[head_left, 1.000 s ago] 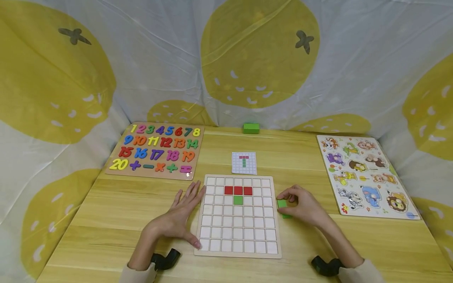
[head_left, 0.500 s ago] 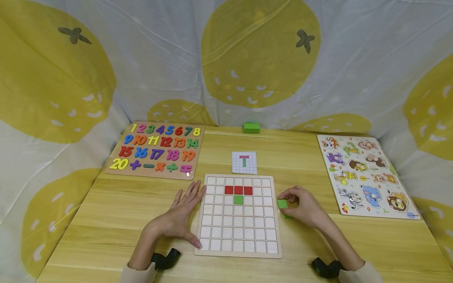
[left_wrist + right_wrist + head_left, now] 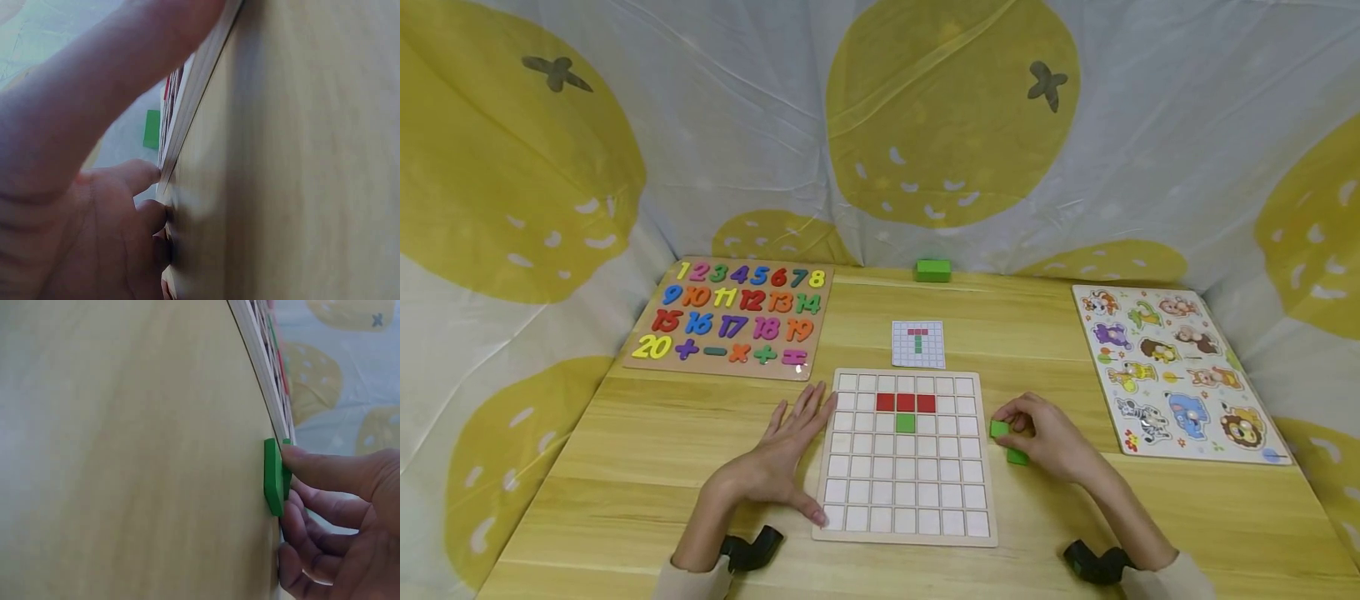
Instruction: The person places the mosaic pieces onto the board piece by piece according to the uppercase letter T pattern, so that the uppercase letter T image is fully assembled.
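Observation:
A pale gridded board (image 3: pixel 910 540) lies in the middle of the table in the head view. Three red tiles (image 3: pixel 906 402) form a row in it, with one green tile (image 3: pixel 906 423) under the middle one. My left hand (image 3: pixel 769 468) is spread along the board's left edge, thumb on the lower left corner. Right of the board, my right hand (image 3: pixel 1047 440) pinches a green square tile (image 3: pixel 998 428) between thumb and fingers, close to the tabletop. Another green tile (image 3: pixel 1017 457) lies beneath that hand; the right wrist view shows this tile (image 3: pixel 272 478) nearest the camera.
Behind the board lies a small pattern card (image 3: pixel 917 360) with a red and green T. A green block (image 3: pixel 933 271) stands at the back by the curtain. A number puzzle (image 3: pixel 775 367) is at left, an animal puzzle (image 3: pixel 1172 375) at right.
The pinched green tile has slid slightly right and away from the other one, which now shows more below it. My left hand stays at the board.

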`<action>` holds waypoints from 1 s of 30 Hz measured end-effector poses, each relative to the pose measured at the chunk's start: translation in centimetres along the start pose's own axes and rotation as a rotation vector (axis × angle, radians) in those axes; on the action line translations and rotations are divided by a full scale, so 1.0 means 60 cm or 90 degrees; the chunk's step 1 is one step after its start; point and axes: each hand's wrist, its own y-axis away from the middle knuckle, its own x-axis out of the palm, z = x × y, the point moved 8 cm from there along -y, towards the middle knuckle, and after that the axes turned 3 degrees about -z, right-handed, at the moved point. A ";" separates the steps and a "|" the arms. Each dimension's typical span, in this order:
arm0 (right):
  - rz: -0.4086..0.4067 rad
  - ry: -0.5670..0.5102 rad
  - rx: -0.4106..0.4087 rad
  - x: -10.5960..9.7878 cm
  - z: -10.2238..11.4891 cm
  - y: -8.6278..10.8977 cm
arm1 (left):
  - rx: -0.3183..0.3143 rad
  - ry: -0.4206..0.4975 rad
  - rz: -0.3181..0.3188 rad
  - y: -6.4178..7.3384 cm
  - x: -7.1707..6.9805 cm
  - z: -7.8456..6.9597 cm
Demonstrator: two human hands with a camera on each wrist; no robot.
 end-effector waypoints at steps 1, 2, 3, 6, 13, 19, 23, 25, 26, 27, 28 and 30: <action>0.001 0.002 -0.005 -0.001 0.001 -0.001 | 0.000 0.000 0.000 0.000 0.000 0.000; -0.002 0.002 -0.011 -0.003 0.003 -0.002 | 0.000 0.001 0.000 0.000 0.000 0.000; -0.007 0.005 -0.017 -0.005 0.004 -0.003 | 0.000 0.002 -0.001 0.001 0.000 0.000; -0.023 0.007 -0.035 -0.010 0.009 -0.006 | 0.000 0.004 -0.001 0.002 0.000 0.001; -0.047 -0.051 -0.051 -0.005 0.035 -0.015 | 0.000 0.001 -0.003 0.002 -0.001 0.002; -0.017 -0.099 -0.053 0.032 0.069 -0.026 | 0.003 0.002 -0.004 0.002 -0.001 0.001; 0.000 -0.109 -0.061 0.058 0.091 -0.034 | 0.004 0.005 -0.003 0.002 -0.001 0.001; 0.001 -0.112 -0.063 0.068 0.100 -0.037 | 0.003 0.005 -0.002 0.001 -0.001 0.001; 0.001 -0.113 -0.064 0.072 0.105 -0.039 | 0.002 0.006 -0.002 0.001 -0.001 0.001; -0.001 -0.113 -0.069 0.076 0.109 -0.040 | 0.001 0.005 -0.001 0.000 0.000 0.001; -0.003 -0.112 -0.072 0.079 0.114 -0.042 | 0.000 0.005 -0.001 0.000 0.000 0.002; -0.008 -0.109 -0.080 0.086 0.122 -0.044 | -0.002 0.005 0.001 0.000 0.000 0.002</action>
